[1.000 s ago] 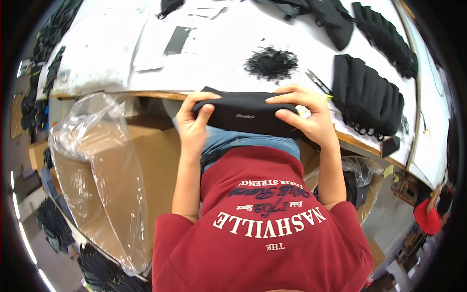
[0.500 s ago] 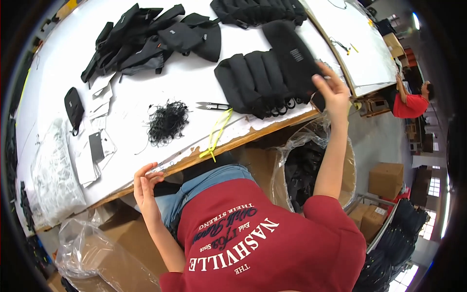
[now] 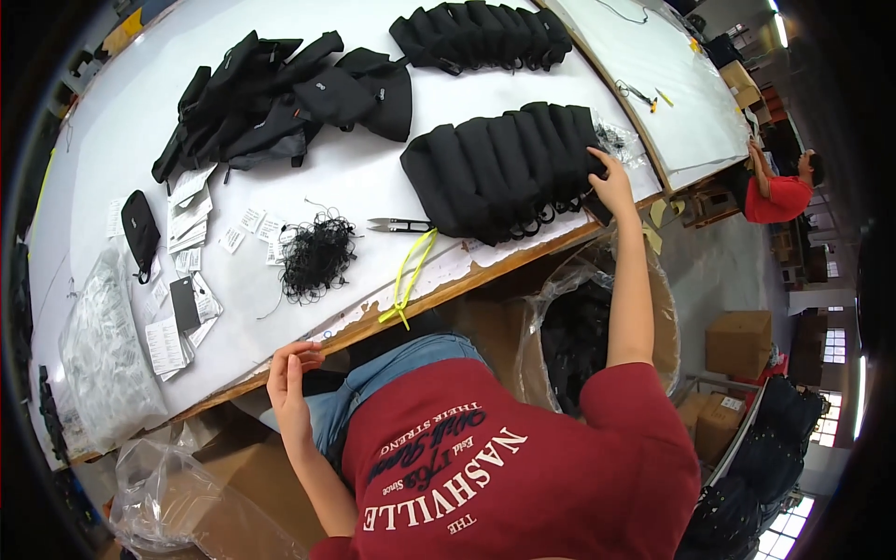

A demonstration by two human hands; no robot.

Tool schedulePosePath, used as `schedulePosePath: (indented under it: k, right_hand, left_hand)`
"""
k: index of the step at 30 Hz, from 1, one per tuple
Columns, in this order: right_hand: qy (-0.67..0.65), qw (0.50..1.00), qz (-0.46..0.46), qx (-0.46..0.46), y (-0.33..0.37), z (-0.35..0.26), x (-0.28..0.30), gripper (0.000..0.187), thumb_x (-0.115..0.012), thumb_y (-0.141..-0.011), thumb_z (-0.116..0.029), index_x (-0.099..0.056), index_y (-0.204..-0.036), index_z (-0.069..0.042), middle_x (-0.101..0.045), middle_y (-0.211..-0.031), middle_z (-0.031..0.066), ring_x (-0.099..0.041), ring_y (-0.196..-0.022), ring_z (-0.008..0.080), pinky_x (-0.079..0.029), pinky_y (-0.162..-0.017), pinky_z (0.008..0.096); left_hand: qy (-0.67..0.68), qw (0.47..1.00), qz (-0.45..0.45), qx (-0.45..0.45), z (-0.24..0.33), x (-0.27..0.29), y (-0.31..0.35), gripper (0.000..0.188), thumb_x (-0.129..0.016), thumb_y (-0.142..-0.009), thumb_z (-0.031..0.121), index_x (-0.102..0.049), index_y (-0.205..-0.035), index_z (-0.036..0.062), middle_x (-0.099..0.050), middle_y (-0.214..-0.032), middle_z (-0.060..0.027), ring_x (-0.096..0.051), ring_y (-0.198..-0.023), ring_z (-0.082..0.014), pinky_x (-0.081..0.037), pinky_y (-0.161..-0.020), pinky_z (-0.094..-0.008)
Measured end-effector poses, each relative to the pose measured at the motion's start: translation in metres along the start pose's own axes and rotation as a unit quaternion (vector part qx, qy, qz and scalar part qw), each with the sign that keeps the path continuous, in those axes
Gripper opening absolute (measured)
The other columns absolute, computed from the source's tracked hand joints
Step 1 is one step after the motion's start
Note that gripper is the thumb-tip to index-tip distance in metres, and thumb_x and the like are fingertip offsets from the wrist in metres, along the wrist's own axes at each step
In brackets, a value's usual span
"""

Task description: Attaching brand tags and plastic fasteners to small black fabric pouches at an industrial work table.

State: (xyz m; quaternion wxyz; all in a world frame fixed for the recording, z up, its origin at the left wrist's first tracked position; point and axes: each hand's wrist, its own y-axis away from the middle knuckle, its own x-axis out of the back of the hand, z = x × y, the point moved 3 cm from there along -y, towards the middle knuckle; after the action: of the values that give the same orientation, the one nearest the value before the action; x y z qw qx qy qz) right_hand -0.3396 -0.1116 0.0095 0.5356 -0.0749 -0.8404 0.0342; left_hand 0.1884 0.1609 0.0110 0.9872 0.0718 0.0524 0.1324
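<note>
Apparently squaring the end pouch point(image 3: 576, 140) against the row point(image 3: 504, 173) on the desk point(image 3: 359, 179) with right grip point(image 3: 613, 189), cannot tell whether pinching; holding nothing in left grip point(image 3: 292, 387). Next, should let go gently.

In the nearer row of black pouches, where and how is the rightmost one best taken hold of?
Probably pinch the rightmost pouch by its outer edge, coming from the right, where the right hand is: neighbouring pouches crowd its left side, leaving that end exposed.
</note>
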Motion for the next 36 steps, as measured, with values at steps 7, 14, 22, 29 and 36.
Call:
schedulePosePath:
  k: [7,14,22,29,36]
  right_hand:
    - [-0.024,0.977,0.177,0.114,0.038,-0.121,0.025,0.026,-0.062,-0.082,-0.010,-0.062,-0.108,-0.010,-0.058,-0.096,0.0064,-0.058,-0.083,0.0177,-0.047,-0.071,0.0297]
    - [-0.194,0.935,-0.096,0.280,0.099,-0.279,-0.076,0.010,-0.065,-0.079,-0.012,-0.065,-0.088,-0.011,-0.057,-0.082,0.0039,-0.059,-0.070,0.0190,-0.047,-0.060,0.0288]
    - [-0.210,0.943,-0.125,0.225,0.074,-0.350,-0.162,0.011,-0.065,-0.077,-0.022,-0.064,-0.084,-0.013,-0.061,-0.078,0.0048,-0.060,-0.070,0.0229,-0.047,-0.061,0.0359]
    - [-0.021,0.925,-0.220,0.308,0.032,-0.376,-0.220,0.016,-0.065,-0.070,-0.021,-0.069,-0.080,-0.009,-0.066,-0.080,0.0110,-0.064,-0.075,0.0296,-0.050,-0.068,0.0389]
    - [-0.070,0.914,-0.200,0.347,0.037,-0.391,-0.186,0.017,-0.067,-0.073,-0.023,-0.069,-0.078,-0.007,-0.066,-0.079,0.0088,-0.063,-0.074,0.0261,-0.049,-0.067,0.0359]
  left_hand:
    - [-0.221,0.966,0.133,0.001,-0.004,0.038,-0.011,0.021,-0.055,-0.091,0.013,-0.056,-0.109,0.0019,-0.060,-0.106,-0.0074,-0.054,-0.098,-0.0180,-0.041,-0.085,-0.0298]
    - [-0.601,0.764,0.203,-0.119,-0.006,0.067,-0.026,0.052,-0.061,-0.085,0.023,-0.042,-0.130,0.0066,-0.031,-0.143,-0.0135,-0.029,-0.129,-0.0341,-0.023,-0.104,-0.0458]
    - [-0.638,0.683,0.330,-0.135,-0.010,0.177,-0.043,0.050,-0.053,-0.090,0.033,-0.044,-0.132,0.0059,-0.039,-0.139,-0.0175,-0.037,-0.127,-0.0335,-0.025,-0.105,-0.0452]
    - [-0.590,0.747,0.293,-0.087,-0.005,0.188,-0.051,0.032,-0.055,-0.089,0.031,-0.060,-0.102,0.0025,-0.060,-0.108,-0.0165,-0.054,-0.102,-0.0334,-0.041,-0.088,-0.0406]
    - [-0.626,0.680,0.378,-0.050,-0.014,0.226,-0.070,0.063,-0.063,-0.080,0.048,-0.050,-0.120,0.0010,-0.050,-0.118,-0.0177,-0.046,-0.108,-0.0349,-0.037,-0.092,-0.0448]
